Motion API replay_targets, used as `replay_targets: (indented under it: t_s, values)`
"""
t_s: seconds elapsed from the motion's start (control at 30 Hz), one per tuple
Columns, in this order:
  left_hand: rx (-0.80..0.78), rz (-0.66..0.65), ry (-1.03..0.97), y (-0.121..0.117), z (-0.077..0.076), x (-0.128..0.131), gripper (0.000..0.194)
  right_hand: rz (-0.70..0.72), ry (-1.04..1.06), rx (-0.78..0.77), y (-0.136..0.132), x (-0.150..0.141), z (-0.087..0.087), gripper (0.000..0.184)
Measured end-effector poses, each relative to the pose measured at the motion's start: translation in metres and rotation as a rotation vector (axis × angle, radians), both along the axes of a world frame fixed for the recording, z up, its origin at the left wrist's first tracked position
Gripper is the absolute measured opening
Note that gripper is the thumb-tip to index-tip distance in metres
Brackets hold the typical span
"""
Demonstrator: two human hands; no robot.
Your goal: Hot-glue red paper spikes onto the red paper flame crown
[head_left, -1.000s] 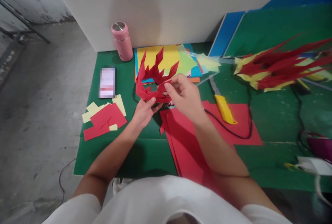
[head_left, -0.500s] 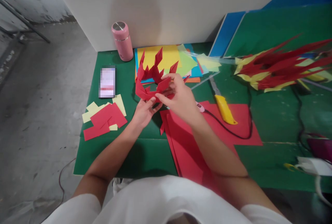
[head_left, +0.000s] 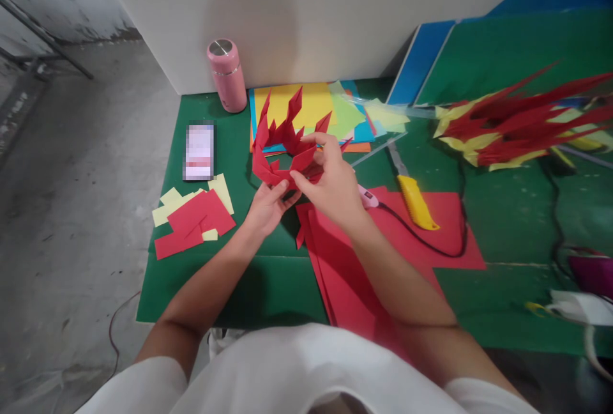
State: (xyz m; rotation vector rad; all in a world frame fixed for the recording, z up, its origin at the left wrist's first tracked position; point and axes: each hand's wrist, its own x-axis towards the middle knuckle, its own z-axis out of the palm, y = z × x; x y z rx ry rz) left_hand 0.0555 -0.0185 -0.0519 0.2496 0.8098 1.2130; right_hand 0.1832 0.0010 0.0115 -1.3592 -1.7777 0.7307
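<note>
Between my hands, above the green table, is a ring of folded red paper [head_left: 263,168] with pointed tips rising from it. My left hand [head_left: 269,208] grips its near lower edge, thumb on the outside and fingers beneath. From the right, my right hand [head_left: 330,177] pinches a folded flap of the same ring between thumb and fingers; some of its fingertips are hidden behind the paper. Just right of that hand, a pink corded tool [head_left: 368,197] lies on red paper sheets [head_left: 354,273], its front end covered by my hand.
A pink thermos [head_left: 227,75], a phone [head_left: 199,152] and cut paper pieces [head_left: 201,219] are at left. Coloured sheets [head_left: 306,104] lie behind the ring. A yellow-handled saw [head_left: 416,200] rests at right, near a red and yellow paper flame shape [head_left: 512,123]. A black cord [head_left: 431,248] loops over the sheets.
The paper ring has shifted very slightly to the right in my hands. Both hands keep their hold, with my right fingers moved a little on the flap.
</note>
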Motion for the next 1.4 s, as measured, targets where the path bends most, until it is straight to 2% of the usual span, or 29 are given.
replay_targets:
  t_s: [0.3,0.57,0.87,1.0,1.23,1.4]
  values:
    - [0.000,-0.001,-0.010,0.000,0.002,0.000,0.021,0.008,0.029,-0.022,0.000,-0.001,0.000,0.046]
    - [-0.004,0.008,-0.024,0.001,0.000,-0.001,0.024,0.034,0.009,-0.024,0.002,0.000,-0.005,0.049]
    - [0.008,0.000,0.003,0.001,-0.001,0.000,0.020,-0.003,-0.088,-0.008,-0.002,0.001,0.004,0.045]
    - [-0.003,-0.004,0.013,0.001,0.000,0.000,0.021,0.024,-0.051,-0.033,-0.002,0.001,0.004,0.045]
    - [-0.005,-0.009,0.017,0.000,0.000,-0.001,0.021,0.076,0.009,-0.042,0.002,0.000,-0.005,0.044]
    - [-0.009,0.002,0.014,0.001,0.001,-0.001,0.020,0.094,0.005,-0.060,0.002,0.002,-0.002,0.044]
